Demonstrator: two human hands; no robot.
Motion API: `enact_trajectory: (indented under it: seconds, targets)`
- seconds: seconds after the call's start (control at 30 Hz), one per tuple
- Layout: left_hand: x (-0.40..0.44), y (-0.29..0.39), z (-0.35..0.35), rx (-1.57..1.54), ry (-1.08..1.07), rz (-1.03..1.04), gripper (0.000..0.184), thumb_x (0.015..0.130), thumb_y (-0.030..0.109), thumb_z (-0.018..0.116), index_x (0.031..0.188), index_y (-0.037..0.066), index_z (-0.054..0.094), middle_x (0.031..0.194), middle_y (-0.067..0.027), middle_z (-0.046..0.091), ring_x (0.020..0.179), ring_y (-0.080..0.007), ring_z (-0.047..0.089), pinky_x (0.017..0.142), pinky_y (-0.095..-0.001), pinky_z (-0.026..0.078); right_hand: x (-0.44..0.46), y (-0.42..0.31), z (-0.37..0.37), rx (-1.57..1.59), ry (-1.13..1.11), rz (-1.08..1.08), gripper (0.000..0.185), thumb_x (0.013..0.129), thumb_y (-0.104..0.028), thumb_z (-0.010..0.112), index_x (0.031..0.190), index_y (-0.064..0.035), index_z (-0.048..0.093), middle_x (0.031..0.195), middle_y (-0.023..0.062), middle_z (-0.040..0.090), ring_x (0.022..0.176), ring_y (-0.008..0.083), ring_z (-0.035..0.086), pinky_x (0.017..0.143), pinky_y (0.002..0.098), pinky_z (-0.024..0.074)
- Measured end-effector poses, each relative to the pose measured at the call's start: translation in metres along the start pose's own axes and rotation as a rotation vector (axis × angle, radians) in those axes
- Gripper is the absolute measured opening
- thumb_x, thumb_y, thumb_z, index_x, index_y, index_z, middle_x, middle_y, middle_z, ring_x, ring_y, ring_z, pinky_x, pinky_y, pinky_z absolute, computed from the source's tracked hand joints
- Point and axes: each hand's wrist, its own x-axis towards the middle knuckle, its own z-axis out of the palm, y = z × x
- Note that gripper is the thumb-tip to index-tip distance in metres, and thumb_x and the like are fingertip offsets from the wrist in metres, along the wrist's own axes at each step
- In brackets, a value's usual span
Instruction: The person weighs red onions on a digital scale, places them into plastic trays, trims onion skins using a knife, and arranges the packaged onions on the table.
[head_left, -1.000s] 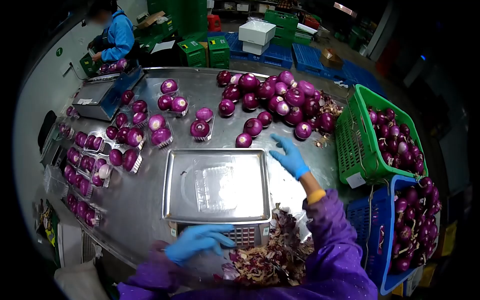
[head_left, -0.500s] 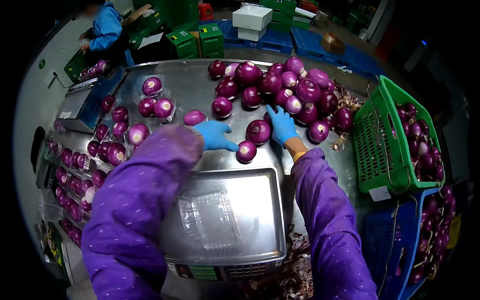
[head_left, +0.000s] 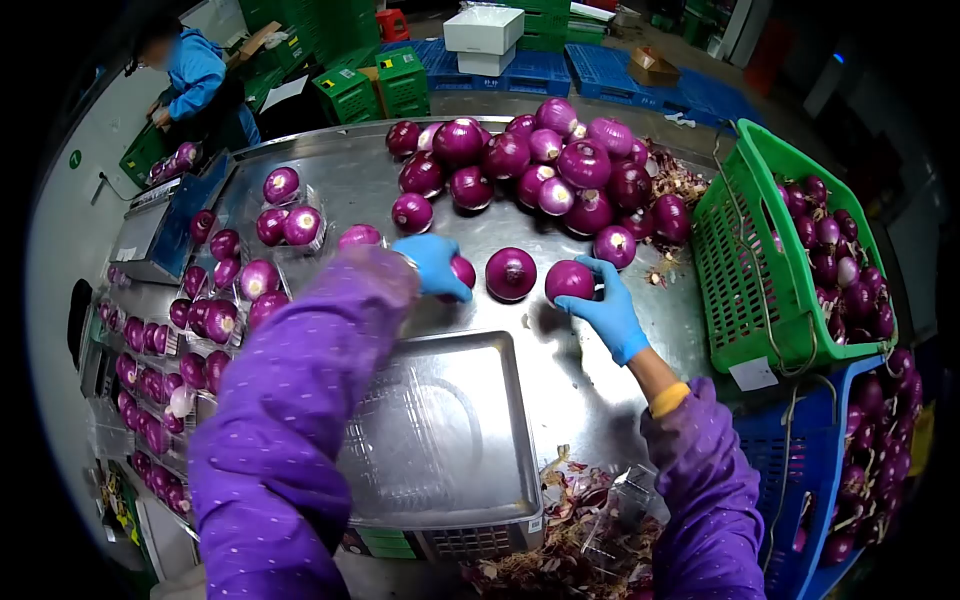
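Observation:
Both my hands wear blue gloves. My left hand [head_left: 433, 264], above the back edge of the metal scale pan [head_left: 500, 440], is closed around a red onion [head_left: 462, 272] partly hidden by the fingers. To the right, my right hand [head_left: 612, 308] grips another red onion [head_left: 569, 283] between thumb and fingers, at the steel table. A loose red onion [head_left: 510, 273] rests between the two hands, touched by neither. In the scale pan lies a clear plastic tray [head_left: 410, 430], partly covered by my left sleeve.
A pile of red onions [head_left: 540, 165] sits at the back of the table. Packed trays of onions [head_left: 210, 315] fill the left side. On the right stand a green crate [head_left: 755, 260] and a blue crate [head_left: 770, 480] with onions. Onion skins [head_left: 570, 530] lie in front. A person in blue [head_left: 195, 75] stands back left.
My right hand has come nearer and to the right, now holding an onion. My left hand has closed on the small front onion and drawn it back and left. The view has shifted slightly.

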Motion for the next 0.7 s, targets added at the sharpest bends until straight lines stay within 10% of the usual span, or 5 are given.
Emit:
enact_trajectory:
  seconds: [0.27,0.5,0.7]
  targets:
    - [-0.178,-0.031,-0.024,-0.852,0.215,0.298,0.072,0.065,0.019,0.083,0.128,0.008,0.049,0.121,-0.0087,0.055,0.111,-0.0203,0.056,0.100,-0.0348,0.043,-0.112,-0.115,0.072,-0.089,-0.540,-0.616,0.080,0.069,-0.027,0.080,0.137,-0.0106,0.041,0.116,0.0134,0.053,0.103,0.0272,0.056,0.090,0.0381,0.0450]
    - [-0.218,-0.043,0.028,-0.609,0.165,0.330,0.078,0.064,0.025,0.083,0.130,0.004,0.047,0.129,-0.0118,0.052,0.118,-0.0272,0.051,0.103,-0.0376,0.040,-0.145,-0.114,0.127,-0.758,-0.780,-0.717,0.080,0.071,-0.036,0.074,0.140,-0.0127,0.040,0.112,0.0120,0.055,0.096,0.0249,0.056,0.097,0.0411,0.0337]
    - [-0.216,-0.042,0.040,-0.092,0.205,0.482,0.074,0.064,0.031,0.076,0.131,0.013,0.049,0.126,-0.0124,0.054,0.119,-0.0315,0.049,0.103,-0.0437,0.033,-0.114,-0.099,0.097,-0.158,-0.627,-0.686,0.037,0.078,-0.026,0.072,0.110,-0.0093,0.066,0.106,0.0120,0.065,0.087,0.0254,0.063,0.077,0.0352,0.0480]
